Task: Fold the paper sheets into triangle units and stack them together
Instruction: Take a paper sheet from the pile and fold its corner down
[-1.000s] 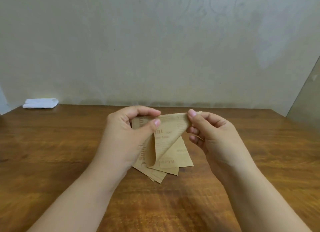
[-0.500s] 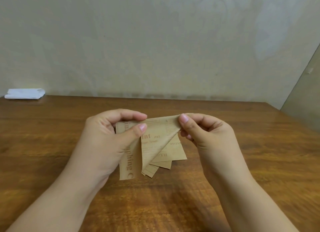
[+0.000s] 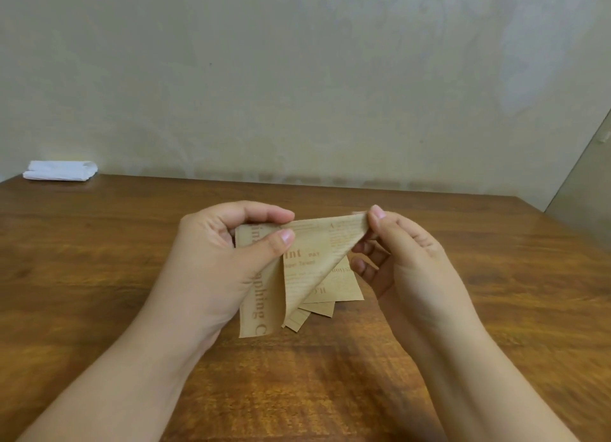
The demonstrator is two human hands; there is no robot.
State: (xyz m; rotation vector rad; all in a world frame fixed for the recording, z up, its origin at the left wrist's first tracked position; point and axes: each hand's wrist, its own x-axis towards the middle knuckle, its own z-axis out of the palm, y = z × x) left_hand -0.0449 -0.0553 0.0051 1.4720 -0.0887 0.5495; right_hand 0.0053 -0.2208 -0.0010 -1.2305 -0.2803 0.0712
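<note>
Brown printed paper fills the middle of the scene: a kraft sheet (image 3: 307, 263) with faded newspaper-style lettering is held up off the wooden table (image 3: 99, 276) between both hands. The left hand (image 3: 218, 260) pinches the sheet's upper left part, thumb on the near face and forefinger curled over the top edge, with the other fingers tucked behind where I cannot see them. The right hand (image 3: 406, 263) pinches the upper right corner between thumb and forefinger, its remaining fingers loosely bent behind the paper. Between the two grips the top edge runs nearly level, tilted slightly up to the right. Part of the sheet is turned over on a diagonal, so one flap tapers down to a point while a strip with large letters hangs straight beside the left palm. Below and behind it, more brown sheets (image 3: 340, 286) lie fanned on the table, their corners poking out under the held one; how many I cannot tell. Far off at the table's back left edge, against the pale wall (image 3: 297, 78), sits a folded white cloth (image 3: 61, 171).
</note>
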